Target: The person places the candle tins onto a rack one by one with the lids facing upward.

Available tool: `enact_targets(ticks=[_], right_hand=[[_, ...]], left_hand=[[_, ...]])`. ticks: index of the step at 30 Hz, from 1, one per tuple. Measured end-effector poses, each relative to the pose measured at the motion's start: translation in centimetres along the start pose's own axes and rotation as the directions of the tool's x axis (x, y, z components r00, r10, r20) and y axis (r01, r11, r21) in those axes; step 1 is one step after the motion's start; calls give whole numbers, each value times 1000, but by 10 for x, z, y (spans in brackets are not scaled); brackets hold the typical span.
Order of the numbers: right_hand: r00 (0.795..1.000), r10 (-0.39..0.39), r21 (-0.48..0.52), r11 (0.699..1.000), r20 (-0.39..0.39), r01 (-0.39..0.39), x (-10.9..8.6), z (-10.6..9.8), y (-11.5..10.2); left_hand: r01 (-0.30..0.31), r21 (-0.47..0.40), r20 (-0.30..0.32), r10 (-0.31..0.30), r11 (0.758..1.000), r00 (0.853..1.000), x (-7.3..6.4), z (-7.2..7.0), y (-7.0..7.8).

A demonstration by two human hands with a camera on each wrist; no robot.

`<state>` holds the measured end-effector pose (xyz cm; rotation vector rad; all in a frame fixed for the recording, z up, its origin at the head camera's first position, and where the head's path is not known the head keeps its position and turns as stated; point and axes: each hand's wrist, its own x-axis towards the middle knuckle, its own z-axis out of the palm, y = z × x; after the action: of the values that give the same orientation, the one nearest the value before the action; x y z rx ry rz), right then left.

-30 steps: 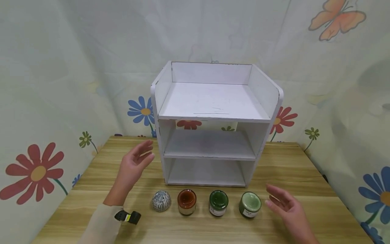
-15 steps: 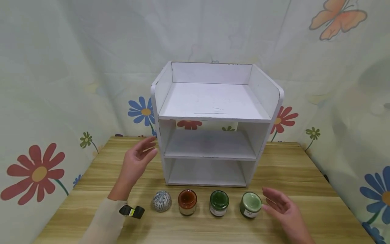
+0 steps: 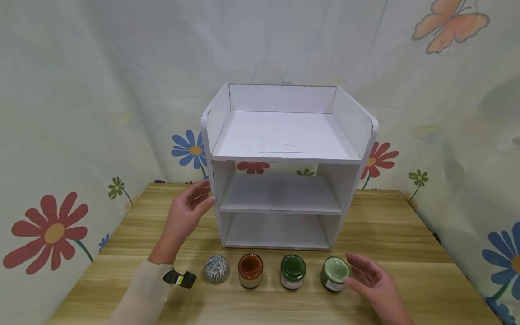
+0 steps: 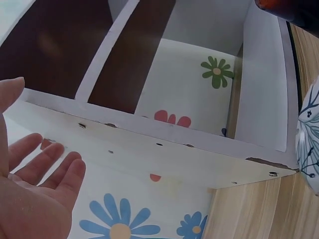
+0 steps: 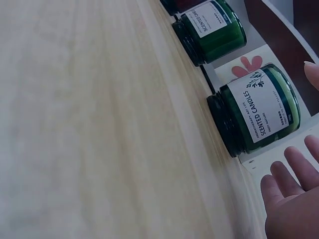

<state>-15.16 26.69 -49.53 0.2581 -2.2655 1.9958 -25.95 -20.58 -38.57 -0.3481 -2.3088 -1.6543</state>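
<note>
My left hand [image 3: 182,217] is beside the white shelf unit [image 3: 284,133], its fingertips right at the unit's left side panel in the head view. The left wrist view shows its fingers [image 4: 60,174] loosely bent with nothing in them. My right hand [image 3: 375,285] is just right of a light green scented candle jar [image 3: 335,273], thumb and fingers spread around its right side. In the right wrist view, that candle jar [image 5: 259,109] stands on its dark lid, with the right fingers [image 5: 284,179] relaxed close by.
In a row in front of the shelf unit are a dark green candle jar [image 3: 293,271], an amber-brown jar [image 3: 250,271] and a rounded, blue-and-white patterned object [image 3: 216,269]. All rest on the wooden table [image 3: 243,311]. A flowered curtain [image 3: 122,90] hangs behind.
My left hand has moved right, up to the shelf unit's side. My right hand has moved left, closer to the light green candle jar. The jars have stayed in place.
</note>
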Motion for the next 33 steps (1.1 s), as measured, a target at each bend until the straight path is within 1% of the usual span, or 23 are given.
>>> enact_targets(ticks=[3, 8, 15, 20, 25, 33], right_hand=[[1000, 14, 4, 1000, -4, -14, 1, 1, -2], [999, 43, -28, 999, 1, -43, 1, 3, -4], [997, 81, -69, 994, 7, -80, 4, 5, -3], [994, 113, -81, 990, 4, -112, 5, 6, -3], [995, 102, -70, 992, 15, -101, 7, 7, -2], [997, 67, -52, 997, 45, -65, 9, 7, 2]], left_hand=[[-3, -1, 1, 3, 1000, 1000, 2, 0, 1], [-20, -9, 5, 20, 1000, 1000, 3, 1, 2], [-18, 16, 0, 18, 1000, 1000, 5, 2, 5], [-25, 4, 4, 25, 1000, 1000, 6, 4, 9], [-31, -6, 11, 32, 999, 999, 8, 4, 10], [-19, -9, 12, 19, 1000, 1000, 9, 7, 12]])
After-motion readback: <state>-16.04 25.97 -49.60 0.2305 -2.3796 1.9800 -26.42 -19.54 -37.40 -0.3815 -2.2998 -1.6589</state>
